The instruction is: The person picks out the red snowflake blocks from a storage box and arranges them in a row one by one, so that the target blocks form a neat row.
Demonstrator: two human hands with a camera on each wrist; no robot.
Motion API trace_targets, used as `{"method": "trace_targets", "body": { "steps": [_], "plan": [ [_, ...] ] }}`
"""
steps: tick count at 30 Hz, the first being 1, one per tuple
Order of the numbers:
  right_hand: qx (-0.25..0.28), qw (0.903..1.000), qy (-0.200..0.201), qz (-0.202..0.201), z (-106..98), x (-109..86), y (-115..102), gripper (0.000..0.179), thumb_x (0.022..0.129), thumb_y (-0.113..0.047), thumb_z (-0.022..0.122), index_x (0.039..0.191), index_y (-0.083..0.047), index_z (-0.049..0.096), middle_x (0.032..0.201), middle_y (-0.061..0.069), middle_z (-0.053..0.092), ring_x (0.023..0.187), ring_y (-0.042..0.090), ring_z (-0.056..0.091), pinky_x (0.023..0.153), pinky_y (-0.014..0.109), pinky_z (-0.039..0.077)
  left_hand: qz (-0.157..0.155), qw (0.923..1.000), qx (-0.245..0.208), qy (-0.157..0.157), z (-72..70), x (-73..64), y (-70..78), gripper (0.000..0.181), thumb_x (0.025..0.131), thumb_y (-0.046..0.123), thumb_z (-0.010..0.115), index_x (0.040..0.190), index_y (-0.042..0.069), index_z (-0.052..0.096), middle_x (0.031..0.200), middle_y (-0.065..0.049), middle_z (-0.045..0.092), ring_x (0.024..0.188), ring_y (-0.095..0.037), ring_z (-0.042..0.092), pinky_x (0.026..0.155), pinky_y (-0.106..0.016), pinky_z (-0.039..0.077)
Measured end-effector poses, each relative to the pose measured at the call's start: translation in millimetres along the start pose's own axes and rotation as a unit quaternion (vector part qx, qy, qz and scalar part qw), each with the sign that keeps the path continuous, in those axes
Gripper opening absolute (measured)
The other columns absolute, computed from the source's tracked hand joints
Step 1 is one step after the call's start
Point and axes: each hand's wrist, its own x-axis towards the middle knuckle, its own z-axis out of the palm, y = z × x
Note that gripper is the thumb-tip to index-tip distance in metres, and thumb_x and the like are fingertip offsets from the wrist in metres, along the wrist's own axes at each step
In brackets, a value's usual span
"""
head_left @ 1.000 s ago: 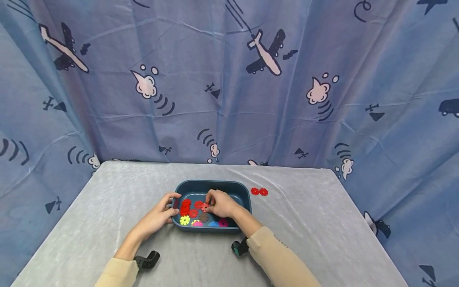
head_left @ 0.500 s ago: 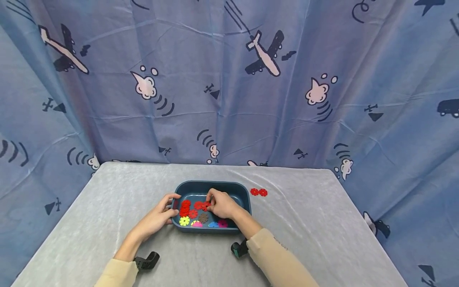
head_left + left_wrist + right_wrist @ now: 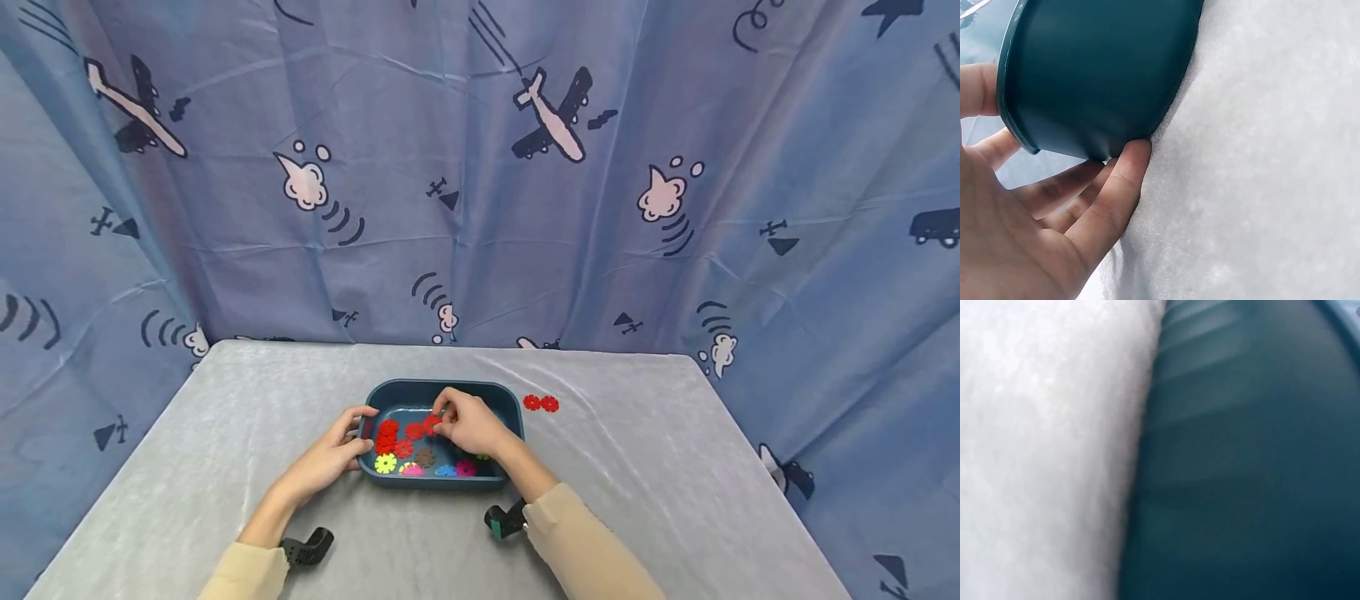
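A dark teal plastic bin [image 3: 442,482] sits on the cloth-covered table and holds several notched, flower-shaped plastic discs. My left hand [image 3: 327,457] grips the bin's left end, thumb and fingers at its rim and outer wall. In the left wrist view, fingers [image 3: 1129,169] press low against that wall. Inside the bin, my right hand [image 3: 472,425] pinches a red notched disc [image 3: 432,423] between thumb and fingers. Another red disc [image 3: 415,431] lies right beside it. The right wrist view shows only the bin's outer wall [image 3: 1241,462] and white cloth; the hand is out of that frame.
A bunch of red discs [image 3: 386,437] lies at the bin's left, near a yellow disc [image 3: 386,464], a brown disc [image 3: 424,457] and a magenta disc [image 3: 466,468]. Two joined red discs [image 3: 541,403] rest on the table [image 3: 637,467] right of the bin. A patterned blue curtain [image 3: 405,167] hangs behind.
The red disc in my right hand has turned and come up slightly. That hand has shifted a little right, showing a yellowish piece beneath it. My left hand keeps its place.
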Motion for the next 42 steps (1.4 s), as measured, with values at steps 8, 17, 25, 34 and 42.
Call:
{"method": "trace_targets", "body": {
  "steps": [8,17,25,34,42],
  "plan": [
    [-0.015,0.9995,0.018,-0.021,-22,-14.4,-5,0.015,0.094,-0.009,0.073,0.104,-0.012,0.061,0.075,-0.002,0.057,0.061,0.013,0.052,0.06,0.028,0.047,0.0,1.0,-0.005,-0.001,0.0,3.7,-4.3,0.048,0.102,0.01,0.054,0.147,0.013,0.039,0.148,-0.025,0.036,0.115,-0.031,0.058,0.086,-0.036,0.054],
    [0.001,0.9987,0.034,-0.037,-57,-32.2,-5,0.014,0.094,-0.005,0.071,0.104,-0.007,0.062,0.076,-0.001,0.06,0.064,0.014,0.053,0.062,0.03,0.046,-0.005,1.0,0.0,0.003,0.3,4.1,-5.2,0.047,0.102,0.01,0.053,0.147,0.014,0.04,0.149,-0.023,0.036,0.114,-0.03,0.058,0.084,-0.034,0.054],
    [-0.011,0.9967,0.08,-0.009,-88,-40.8,14,0.014,0.092,-0.003,0.071,0.102,-0.007,0.063,0.075,0.001,0.06,0.065,0.016,0.053,0.06,0.029,0.045,-0.004,1.0,0.001,-0.002,-0.5,4.0,-4.9,0.046,0.103,0.01,0.053,0.147,0.014,0.04,0.15,-0.024,0.035,0.113,-0.03,0.058,0.084,-0.033,0.054],
    [-0.019,0.9923,0.118,0.034,-117,-53.0,47,0.014,0.093,-0.002,0.068,0.105,-0.006,0.062,0.078,0.005,0.062,0.066,0.02,0.055,0.059,0.032,0.046,-0.002,1.0,0.001,-0.005,-1.2,4.2,-4.8,0.046,0.103,0.011,0.054,0.147,0.013,0.04,0.149,-0.024,0.036,0.114,-0.03,0.058,0.085,-0.034,0.054],
    [-0.033,0.984,0.163,0.064,-135,-62.1,81,0.015,0.093,0.0,0.066,0.107,-0.002,0.061,0.081,0.008,0.062,0.072,0.02,0.055,0.065,0.033,0.046,-0.005,1.0,0.004,-0.004,-1.0,4.2,-4.3,0.046,0.104,0.011,0.053,0.148,0.013,0.039,0.15,-0.024,0.034,0.116,-0.031,0.058,0.085,-0.035,0.054]
  ]
}}
